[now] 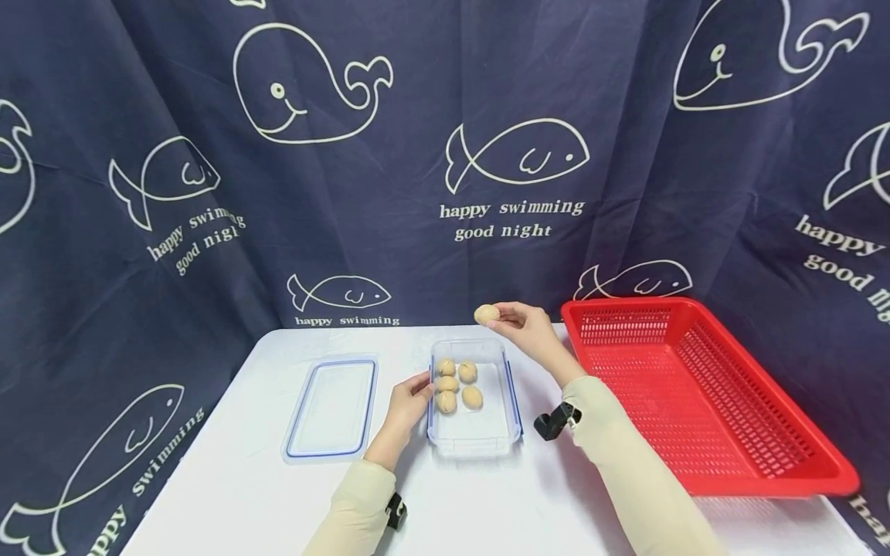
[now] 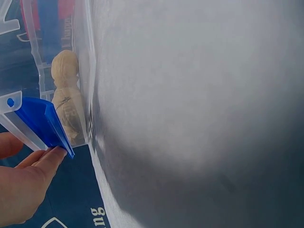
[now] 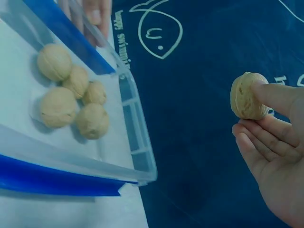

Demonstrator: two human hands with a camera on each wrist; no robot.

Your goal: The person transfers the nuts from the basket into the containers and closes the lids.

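Note:
My right hand (image 1: 527, 330) pinches a tan walnut (image 1: 487, 314) between thumb and fingertips, raised beyond the far end of a clear plastic food container (image 1: 490, 425). In the right wrist view the held walnut (image 3: 249, 97) shows its seam, and the other fingers lie beneath it. The container stands lidless, with several walnuts (image 1: 472, 398) grouped mostly along its left side. My left hand (image 1: 409, 403) holds the container's left side; in the left wrist view its fingers grip the folded-out blue-edged latch (image 2: 40, 121).
Left of the container, its clear lid (image 1: 332, 409) with a blue seal lies flat on the white-covered table (image 1: 229, 479). A large red perforated basket (image 1: 660, 401) stands to the right, beside my right forearm. Behind the table hangs a dark blue curtain (image 1: 417, 255) printed with whales and fish.

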